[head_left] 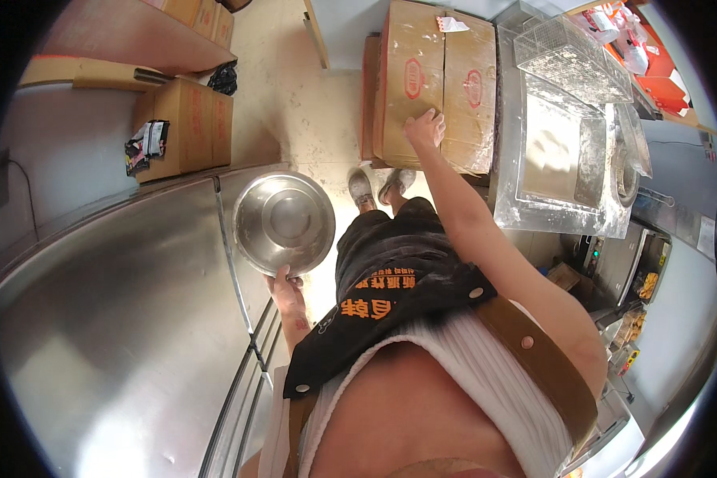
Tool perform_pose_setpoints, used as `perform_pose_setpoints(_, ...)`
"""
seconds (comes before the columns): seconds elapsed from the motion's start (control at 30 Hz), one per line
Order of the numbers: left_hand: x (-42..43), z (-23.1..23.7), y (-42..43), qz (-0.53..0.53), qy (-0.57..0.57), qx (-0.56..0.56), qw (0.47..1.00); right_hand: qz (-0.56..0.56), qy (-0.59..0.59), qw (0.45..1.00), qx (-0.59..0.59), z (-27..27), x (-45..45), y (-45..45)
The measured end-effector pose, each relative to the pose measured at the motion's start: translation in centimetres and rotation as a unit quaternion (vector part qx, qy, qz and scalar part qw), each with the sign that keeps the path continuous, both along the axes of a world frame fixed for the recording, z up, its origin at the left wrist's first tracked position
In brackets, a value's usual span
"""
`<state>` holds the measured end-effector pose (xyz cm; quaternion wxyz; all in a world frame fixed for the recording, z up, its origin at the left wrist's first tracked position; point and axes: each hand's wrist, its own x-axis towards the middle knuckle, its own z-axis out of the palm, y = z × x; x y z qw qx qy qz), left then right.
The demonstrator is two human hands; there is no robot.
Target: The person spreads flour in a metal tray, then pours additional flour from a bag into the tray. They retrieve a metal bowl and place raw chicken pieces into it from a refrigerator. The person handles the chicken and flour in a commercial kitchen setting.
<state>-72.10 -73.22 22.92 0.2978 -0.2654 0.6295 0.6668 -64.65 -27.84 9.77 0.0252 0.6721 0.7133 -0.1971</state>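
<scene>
In my left hand (287,294) is a round stainless steel bowl (284,197), gripped by its near rim with my thumb over the edge. The inside of the bowl faces up and shows nothing in it. My right hand (425,128) is over a large cardboard box (418,36), beside the seam between its two top flaps. Its fingers are bent and a little apart, with no object visible in them. Whether the fingertips press on the cardboard cannot be made out. The flaps lie flat, bear red printing and carry white dust. A torn white scrap (452,24) lies on the far end.
At right stands a flour-dusted metal work station (508,206) with a wire basket (573,60). To the left runs a stainless steel counter (125,299). Beyond it sits another cardboard box (182,128) with a printed packet (147,146) against it. My shoes (359,184) are on the dusty floor.
</scene>
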Motion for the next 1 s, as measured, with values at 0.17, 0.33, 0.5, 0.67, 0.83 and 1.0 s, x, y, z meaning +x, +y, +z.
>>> perform_pose_setpoints(0.17,0.8,1.8,1.5,0.004,0.046,0.004,0.999,0.109,-0.015,0.994,-0.023,1.7,1.7,5.2)
perform_pose_setpoints(0.33,1.7,3.2,3.6,0.014,0.047,0.009,0.999,-0.028,0.004,0.997,-0.070,1.9,-0.5,7.8)
perform_pose_setpoints(0.5,2.4,4.5,5.6,-0.045,0.043,-0.007,0.998,-0.256,0.168,0.944,-0.124,0.8,-1.2,11.2)
perform_pose_setpoints(0.67,2.8,6.1,8.4,-0.077,0.056,-0.008,0.995,-0.306,0.177,0.909,-0.223,-1.8,1.0,16.2)
perform_pose_setpoints(0.83,3.1,7.2,10.6,-0.076,0.072,-0.022,0.994,-0.180,0.486,0.802,-0.297,-1.2,0.9,16.2)
perform_pose_setpoints(1.0,4.1,9.4,11.5,-0.065,0.120,-0.034,0.990,0.168,0.480,0.855,-0.101,4.7,-5.2,8.0)
